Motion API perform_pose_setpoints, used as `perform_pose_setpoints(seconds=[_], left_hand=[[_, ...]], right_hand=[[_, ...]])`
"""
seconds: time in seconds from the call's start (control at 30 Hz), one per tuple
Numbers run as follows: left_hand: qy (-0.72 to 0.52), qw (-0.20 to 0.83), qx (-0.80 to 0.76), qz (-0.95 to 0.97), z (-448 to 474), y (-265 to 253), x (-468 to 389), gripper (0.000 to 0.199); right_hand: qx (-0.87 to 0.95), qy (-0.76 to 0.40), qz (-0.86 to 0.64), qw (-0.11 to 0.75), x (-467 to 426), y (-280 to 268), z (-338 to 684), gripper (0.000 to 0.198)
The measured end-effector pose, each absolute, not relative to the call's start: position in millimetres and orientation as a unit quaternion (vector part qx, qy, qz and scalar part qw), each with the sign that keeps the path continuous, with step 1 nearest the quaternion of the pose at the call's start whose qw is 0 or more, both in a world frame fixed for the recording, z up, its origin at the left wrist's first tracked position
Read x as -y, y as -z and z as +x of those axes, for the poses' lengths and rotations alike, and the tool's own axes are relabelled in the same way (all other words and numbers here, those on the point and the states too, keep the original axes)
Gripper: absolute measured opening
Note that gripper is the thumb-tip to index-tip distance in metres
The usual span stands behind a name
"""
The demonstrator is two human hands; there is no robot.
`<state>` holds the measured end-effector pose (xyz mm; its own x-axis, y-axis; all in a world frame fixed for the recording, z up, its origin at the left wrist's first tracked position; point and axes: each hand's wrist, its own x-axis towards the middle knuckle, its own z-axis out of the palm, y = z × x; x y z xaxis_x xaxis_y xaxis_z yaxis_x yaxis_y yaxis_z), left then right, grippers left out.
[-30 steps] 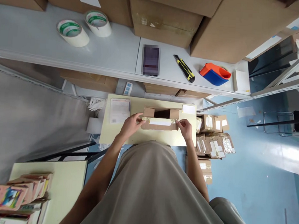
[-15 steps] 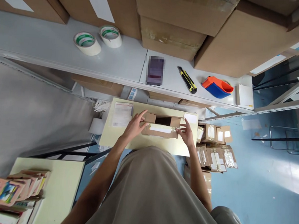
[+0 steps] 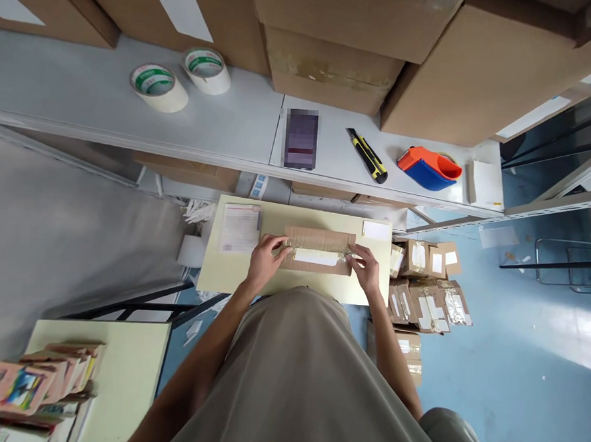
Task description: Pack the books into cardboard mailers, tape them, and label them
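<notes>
A small cardboard box (image 3: 319,240) lies on the pale yellow table in front of me, its top flaps folded down flat. Clear tape and a white label (image 3: 316,257) show along its near part. My left hand (image 3: 267,259) pinches the box's left end, thumb and fingers at the taped edge. At the opposite end my right hand (image 3: 364,268) grips the right edge the same way. To the left of the box is a printed sheet (image 3: 240,227); a white slip (image 3: 376,230) lies at the table's far right corner.
On the grey shelf (image 3: 221,133) ahead are two tape rolls (image 3: 159,88), a utility knife (image 3: 367,156) and an orange-and-blue tape dispenser (image 3: 430,168), with large cartons (image 3: 329,66) behind. Taped parcels (image 3: 427,302) are piled at right. Books (image 3: 20,384) lie on a table at lower left.
The box's open top has been closed, its flaps now flat. Both hands have come down onto the box ends, fingers drawn in. The view has shifted slightly.
</notes>
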<state>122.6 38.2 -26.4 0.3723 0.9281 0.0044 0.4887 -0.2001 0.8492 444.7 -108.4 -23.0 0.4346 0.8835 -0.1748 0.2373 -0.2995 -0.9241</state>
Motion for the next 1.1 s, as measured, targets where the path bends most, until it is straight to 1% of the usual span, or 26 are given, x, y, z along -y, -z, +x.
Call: perform_pose_setpoints(seconds=[0.17,0.37,0.53,0.67,0.77,0.87,0.97,1.1], left_hand=[[-0.279,0.415,-0.495,0.710,119.5,30.3,-39.9,0.026],[-0.292,0.432,-0.495,0.695,124.4,39.2,-54.9,0.031],[-0.277,0.457,-0.507,0.676,126.6,56.7,-54.2,0.030],[-0.286,0.453,-0.524,0.662,128.7,71.5,-50.8,0.029],[-0.277,0.457,-0.535,0.655,133.6,76.0,-57.6,0.031],[-0.270,0.465,-0.542,0.646,137.8,76.6,-66.5,0.037],[-0.275,0.477,-0.540,0.636,137.4,78.9,-67.7,0.047],[-0.281,0.512,-0.549,0.598,133.9,86.1,-60.2,0.060]], right_hand=[[0.356,-0.361,-0.731,0.457,112.0,29.6,439.1,0.061],[0.362,-0.365,-0.723,0.462,102.3,36.3,446.0,0.065],[0.363,-0.357,-0.733,0.451,102.3,50.9,444.2,0.064],[0.349,-0.361,-0.744,0.441,101.2,64.0,436.2,0.065],[0.354,-0.365,-0.747,0.429,91.4,67.5,436.7,0.060],[0.352,-0.371,-0.744,0.430,79.6,67.5,443.5,0.055],[0.351,-0.384,-0.735,0.435,76.2,68.5,449.4,0.053],[0.340,-0.400,-0.726,0.444,82.6,72.7,446.9,0.061]])
